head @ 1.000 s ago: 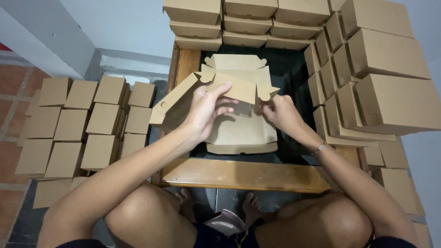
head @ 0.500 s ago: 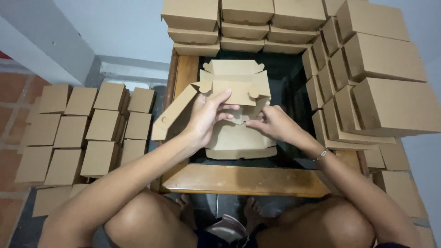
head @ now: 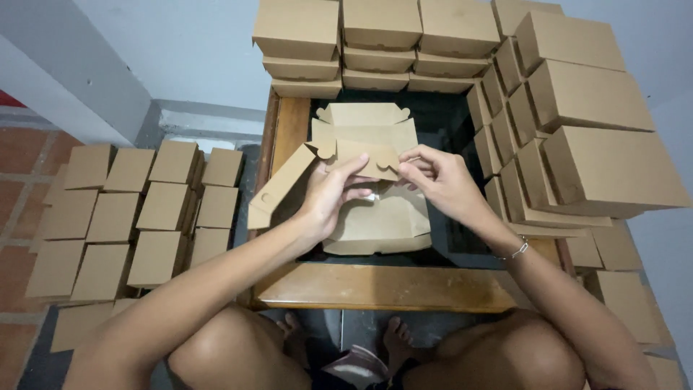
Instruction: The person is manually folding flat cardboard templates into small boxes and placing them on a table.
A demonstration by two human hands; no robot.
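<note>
Pinching the front flap of a half-folded kraft cardboard box [head: 364, 148], the left hand [head: 328, 198] has thumb and fingertips closed on the flap's lower edge, while the right hand [head: 440, 180] grips the same flap from the other side, fingers curled onto it. That box sits near the middle of a small wooden table [head: 382, 289] with a dark top, its back panel and scalloped side tabs standing up, a long side flap [head: 278, 186] angling out toward the left rim; nothing shows inside it. Under the hands lies a stack of flat box blanks [head: 386, 224], touching the table's near edge. A thin bracelet [head: 514, 250] circles the right wrist. Closed finished boxes [head: 375, 40] are stacked in rows along the far edge, and more closed boxes [head: 577, 137] lean in a tight pile along the right edge, overhanging the tabletop. On the floor to the left, rows of closed boxes [head: 137, 209] lie just beside the table. Bare dark tabletop shows only in narrow strips around the blanks, hemmed on three sides. The person's knees and bare feet [head: 393, 339] sit at the near side.
</note>
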